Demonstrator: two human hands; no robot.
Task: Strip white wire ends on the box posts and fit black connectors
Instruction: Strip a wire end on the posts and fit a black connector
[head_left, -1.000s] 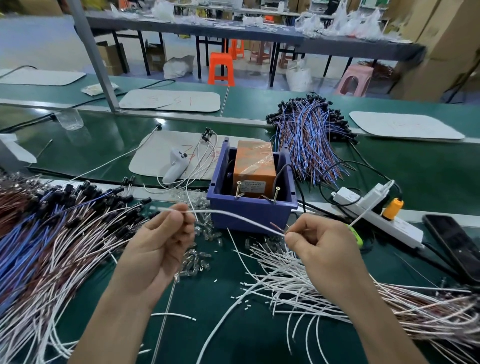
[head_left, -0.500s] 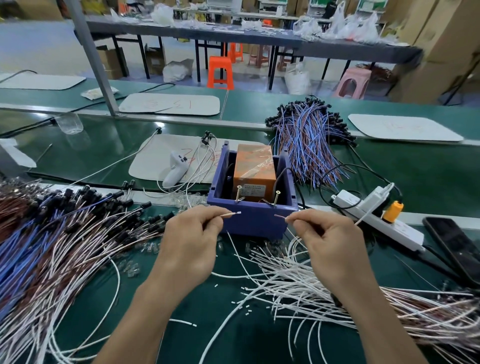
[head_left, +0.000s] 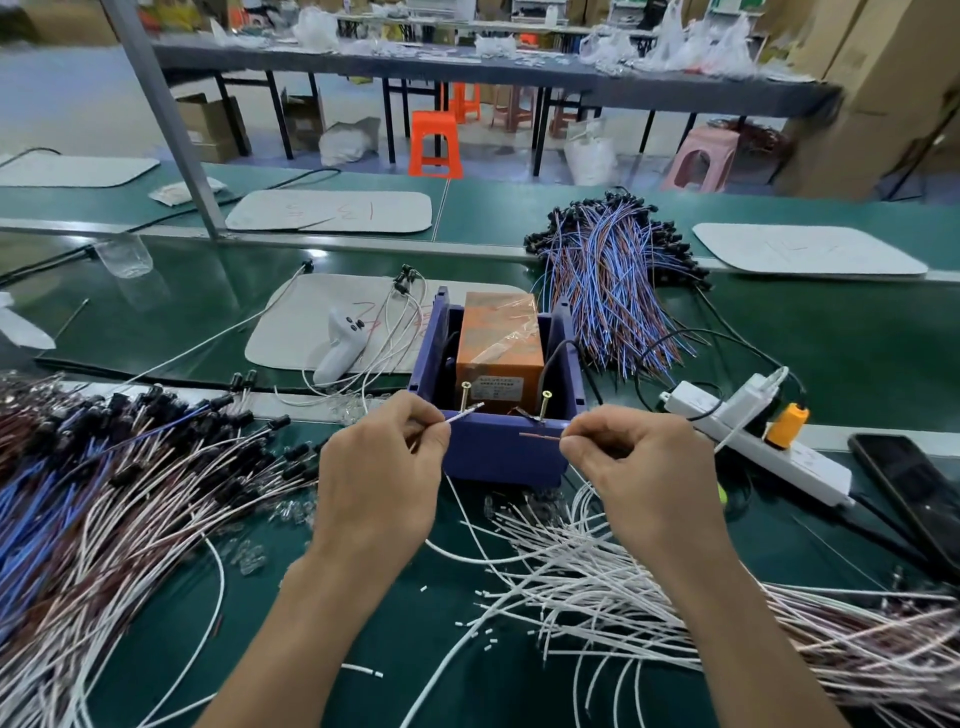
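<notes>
Two pinches with curled fingers (head_left: 432, 430): left hand (head_left: 379, 483) holds white wire (head_left: 464, 414), right hand (head_left: 641, 478) coppery tip (head_left: 539, 435).

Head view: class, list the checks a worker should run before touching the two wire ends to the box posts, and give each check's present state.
1. Left hand has a pinch grip on the white wire end: ok.
2. That end touches the left post: cannot tell; it lies right beside it.
3. Right hand pinches the second wire end: ok.
4. Second end is at the right post: not ok; its tip lies lower, in front of the box wall.
5. Both posts are uncovered: ok.
</notes>
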